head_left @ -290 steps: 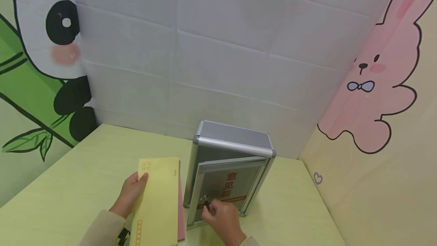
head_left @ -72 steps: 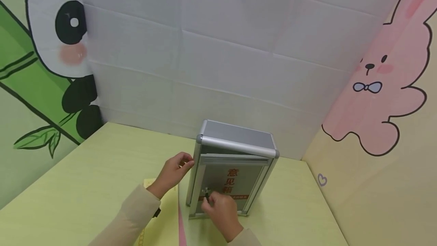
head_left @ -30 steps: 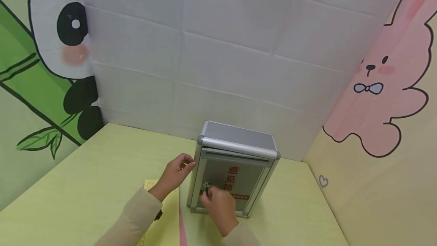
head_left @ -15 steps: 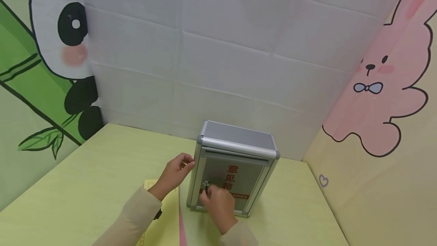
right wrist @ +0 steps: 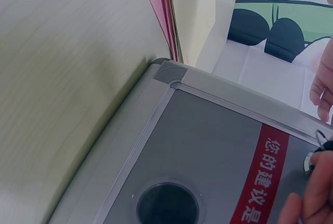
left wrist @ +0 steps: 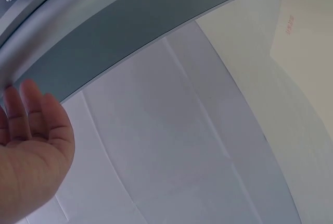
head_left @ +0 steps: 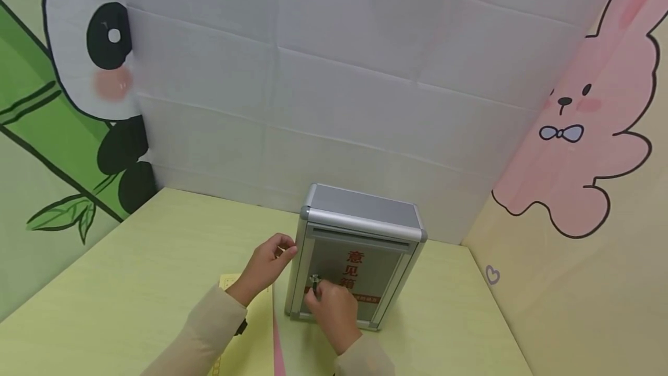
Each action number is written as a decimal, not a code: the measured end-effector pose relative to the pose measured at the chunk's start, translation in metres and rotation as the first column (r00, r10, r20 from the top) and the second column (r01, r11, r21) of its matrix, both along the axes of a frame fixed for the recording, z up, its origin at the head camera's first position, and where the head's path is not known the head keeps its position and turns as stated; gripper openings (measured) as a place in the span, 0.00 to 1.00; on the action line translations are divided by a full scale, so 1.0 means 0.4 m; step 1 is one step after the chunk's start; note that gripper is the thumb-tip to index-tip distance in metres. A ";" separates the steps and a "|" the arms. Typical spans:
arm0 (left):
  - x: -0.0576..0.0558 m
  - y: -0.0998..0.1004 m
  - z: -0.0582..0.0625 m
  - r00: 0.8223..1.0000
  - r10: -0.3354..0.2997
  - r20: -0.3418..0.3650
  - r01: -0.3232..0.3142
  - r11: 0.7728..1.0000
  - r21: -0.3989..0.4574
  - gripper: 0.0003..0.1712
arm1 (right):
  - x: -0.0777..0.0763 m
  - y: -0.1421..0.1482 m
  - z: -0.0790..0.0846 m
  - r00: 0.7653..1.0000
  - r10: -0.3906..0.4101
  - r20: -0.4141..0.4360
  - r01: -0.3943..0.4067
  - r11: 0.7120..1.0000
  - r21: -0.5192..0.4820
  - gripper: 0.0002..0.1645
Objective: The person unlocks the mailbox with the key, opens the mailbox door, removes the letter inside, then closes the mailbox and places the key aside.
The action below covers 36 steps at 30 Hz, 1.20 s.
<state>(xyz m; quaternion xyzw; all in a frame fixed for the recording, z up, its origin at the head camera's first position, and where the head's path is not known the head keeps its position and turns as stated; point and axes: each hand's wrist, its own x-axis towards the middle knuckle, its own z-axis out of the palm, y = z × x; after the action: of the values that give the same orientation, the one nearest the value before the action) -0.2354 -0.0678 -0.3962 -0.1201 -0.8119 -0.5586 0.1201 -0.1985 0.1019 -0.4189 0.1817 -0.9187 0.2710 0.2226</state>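
Note:
A grey metal suggestion box [head_left: 365, 208] with silver edges stands upright on the table, its front door [head_left: 334, 257] lying flush in the frame. Red Chinese characters run down the door. My right hand [head_left: 336, 312] pinches a black-headed key [head_left: 315, 288] at the round lock [head_left: 314, 278] on the door's left side. A metal ring [right wrist: 321, 138] hangs by the key in the right wrist view. My left hand [head_left: 267, 263] rests its fingertips against the box's left edge, fingers loosely bent. In the left wrist view, those fingers [left wrist: 34, 109] touch the silver frame.
A yellow envelope [head_left: 253, 335] lies left of the box, partly under my left forearm, with a pink one [head_left: 278, 350] showing beneath. The pale yellow table [head_left: 172, 260] meets a white wall behind [head_left: 349, 103]. A rabbit picture [head_left: 579, 132] covers the right wall.
Earlier my left hand held the envelopes; they now lie on the table and that hand is at the box's side. My right hand has pushed the door from ajar to closed.

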 end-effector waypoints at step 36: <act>0.009 -0.004 0.003 1.000 -0.018 -0.009 0.019 1.000 0.019 0.08 | -0.011 -0.008 0.001 0.999 -0.026 0.022 0.025 1.000 0.016 0.28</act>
<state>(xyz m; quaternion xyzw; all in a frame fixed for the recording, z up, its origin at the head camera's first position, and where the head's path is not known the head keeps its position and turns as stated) -0.2318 -0.0694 -0.3951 -0.1290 -0.8049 -0.5667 0.1196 -0.2028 0.0987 -0.4184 0.1687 -0.9255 0.2629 0.2142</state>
